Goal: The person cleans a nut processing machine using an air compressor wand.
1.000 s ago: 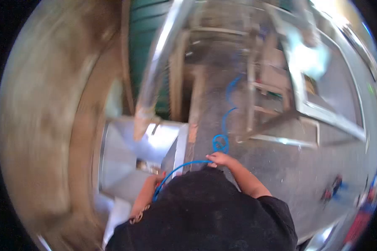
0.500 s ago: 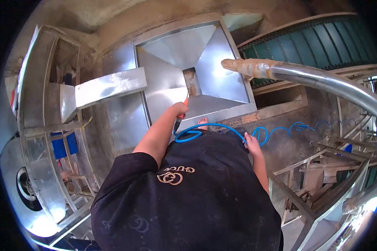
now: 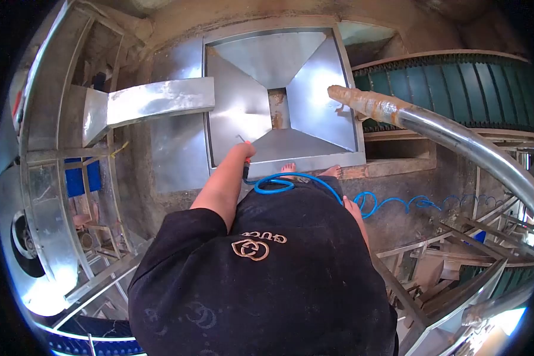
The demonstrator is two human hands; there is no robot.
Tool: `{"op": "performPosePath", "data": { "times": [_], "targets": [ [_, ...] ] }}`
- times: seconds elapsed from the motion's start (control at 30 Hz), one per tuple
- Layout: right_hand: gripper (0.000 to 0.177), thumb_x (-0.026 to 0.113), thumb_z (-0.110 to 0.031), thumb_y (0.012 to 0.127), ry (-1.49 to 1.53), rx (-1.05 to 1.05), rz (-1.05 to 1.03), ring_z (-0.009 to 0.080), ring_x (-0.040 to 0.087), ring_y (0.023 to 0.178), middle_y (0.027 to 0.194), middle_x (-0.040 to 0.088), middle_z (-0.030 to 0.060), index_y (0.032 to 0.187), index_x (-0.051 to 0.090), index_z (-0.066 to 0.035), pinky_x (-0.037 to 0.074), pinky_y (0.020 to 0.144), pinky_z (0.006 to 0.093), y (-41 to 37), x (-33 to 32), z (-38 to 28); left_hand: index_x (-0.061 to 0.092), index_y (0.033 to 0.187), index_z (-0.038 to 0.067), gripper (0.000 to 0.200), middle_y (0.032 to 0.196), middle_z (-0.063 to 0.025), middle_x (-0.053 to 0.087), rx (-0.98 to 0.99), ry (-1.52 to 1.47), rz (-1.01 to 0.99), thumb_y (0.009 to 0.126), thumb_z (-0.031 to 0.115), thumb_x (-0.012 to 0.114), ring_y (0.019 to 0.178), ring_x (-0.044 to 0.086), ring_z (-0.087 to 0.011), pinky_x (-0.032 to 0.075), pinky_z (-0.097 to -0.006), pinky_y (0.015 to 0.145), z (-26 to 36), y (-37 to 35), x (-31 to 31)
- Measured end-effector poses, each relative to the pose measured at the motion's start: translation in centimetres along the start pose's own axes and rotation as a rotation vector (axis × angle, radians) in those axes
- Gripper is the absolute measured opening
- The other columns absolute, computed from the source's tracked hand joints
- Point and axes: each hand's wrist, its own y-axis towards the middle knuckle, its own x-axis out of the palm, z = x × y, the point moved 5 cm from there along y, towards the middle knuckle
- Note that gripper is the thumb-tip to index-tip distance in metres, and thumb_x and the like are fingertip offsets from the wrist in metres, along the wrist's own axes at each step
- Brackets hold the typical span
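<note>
Head view: clenching the left hand (image 3: 244, 152) fully around an air gun (image 3: 245, 171), fingers curled tight on its handle, reaching over the near edge of the steel hopper (image 3: 314, 83). Letting the blue hose (image 3: 279, 185) loop just below that fist, above the black shirt (image 3: 267, 285) and beside 2 bare feet (image 3: 288, 169). Curling the right hand (image 3: 351, 209) around the same hose further along, at the shirt's edge.

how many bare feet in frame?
2. Left foot beside the blue hose, just right of the left hand gripping the nozzle; right foot further right. Both at the hopper's near rim, mostly hidden by the shirt.
</note>
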Motion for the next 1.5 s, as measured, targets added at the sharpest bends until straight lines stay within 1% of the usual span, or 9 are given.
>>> {"op": "performPosePath", "data": {
  "times": [0.2,0.23,0.3,0.33,0.5,0.7,0.97,1.2,1.5],
  "targets": [
    [0.049,0.039,-0.042,0.09,-0.154,-0.047,0.082,0.0209,0.051,0.063,0.065,0.054,0.0101,0.075,0.057,0.001,0.04,0.063,0.0314,1.1,0.0,1.8,0.05,0.09,0.001,0.021,0.065,-0.011,0.054,0.116,-0.39,0.44,0.078,0.017,0.047,0.055,0.057,-0.0248,0.046,-0.0399,0.046,-6.2,5.8,-4.0],
    [0.049,0.038,-0.042,0.09,-0.167,-0.024,0.093,0.0225,0.052,0.065,0.066,0.054,0.0112,0.075,0.057,0.001,0.04,0.066,0.0324,1.4,-0.2,2.3,0.05,0.09,0.001,0.021,0.065,-0.011,0.054,0.118,-0.393,0.446,0.078,0.017,0.047,0.055,0.057,-0.0248,0.046,-0.0399,0.046,-5.6,4.4,-4.9],
    [0.049,0.038,-0.042,0.09,-0.154,-0.025,0.091,0.0221,0.052,0.065,0.065,0.054,0.0111,0.074,0.057,0.001,0.04,0.066,0.0324,2.4,-0.3,3.8,0.054,0.088,-0.006,0.025,0.076,-0.0165,0.061,0.078,-1.062,0.398,0.073,0.013,0.048,0.064,0.062,-0.0243,0.05,-0.037,0.054,-4.6,0.9,-6.6],
    [0.049,0.037,-0.041,0.091,-0.143,-0.019,0.087,0.0217,0.052,0.065,0.065,0.054,0.011,0.073,0.056,0.001,0.04,0.065,0.0324,2.7,-0.5,4.4,0.05,0.084,-0.007,0.021,0.066,-0.0145,0.057,0.14,-1.198,0.425,0.073,0.011,0.048,0.053,0.059,-0.0225,0.048,-0.0348,0.046,-3.4,-1.2,-7.6],
    [0.05,0.033,-0.04,0.092,-0.155,-0.029,0.068,0.0225,0.052,0.064,0.063,0.053,0.01,0.07,0.056,-0.001,0.04,0.064,0.0332,2.7,-0.8,4.2,0.049,0.079,-0.005,0.016,0.064,-0.012,0.055,0.323,-1.253,0.395,0.074,0.01,0.048,0.05,0.056,-0.0217,0.047,-0.0343,0.047,0.2,-3.5,-10.6],
    [0.049,0.032,-0.039,0.092,-0.1,-0.04,0.025,0.0192,0.046,0.056,0.058,0.048,0.0063,0.066,0.055,-0.004,0.037,0.057,0.0311,1.1,-1.3,2.1,0.051,0.074,-0.002,0.012,0.063,-0.0101,0.055,0.647,-0.877,0.236,0.073,0.01,0.051,0.052,0.057,-0.0201,0.049,-0.0332,0.051,8.2,-8.1,-10.9],
    [0.048,0.034,-0.039,0.092,-0.09,-0.02,0.011,0.0177,0.044,0.055,0.058,0.046,0.0052,0.067,0.053,-0.003,0.035,0.056,0.0312,0.5,-1.5,1.7,0.058,0.064,-0.003,0.017,0.062,-0.0137,0.06,0.6,0.032,0.181,0.065,0.013,0.052,0.049,0.059,-0.0242,0.047,-0.0347,0.048,14.3,-11.0,-4.1],
    [0.05,0.036,-0.041,0.091,-0.104,-0.049,0.068,0.0212,0.048,0.061,0.062,0.049,0.0089,0.073,0.052,0.002,0.038,0.062,0.0328,0.6,-1.4,4.4,0.065,0.083,0.0,0.027,0.074,-0.0147,0.064,0.593,0.539,-0.247,0.063,0.019,0.062,0.071,0.063,-0.0262,0.049,-0.0395,0.062,14.2,-12.5,4.3],
    [0.049,0.038,-0.042,0.09,-0.04,-0.005,0.056,0.0195,0.048,0.06,0.06,0.048,0.0085,0.074,0.052,0.001,0.039,0.06,0.0319,0.5,-0.9,5.4,0.066,0.094,0.006,0.03,0.097,-0.0125,0.064,0.311,0.634,-0.008,0.075,0.023,0.05,0.088,0.06,-0.0281,0.045,-0.0416,0.079,6.4,-6.8,3.6]
  ]
}}
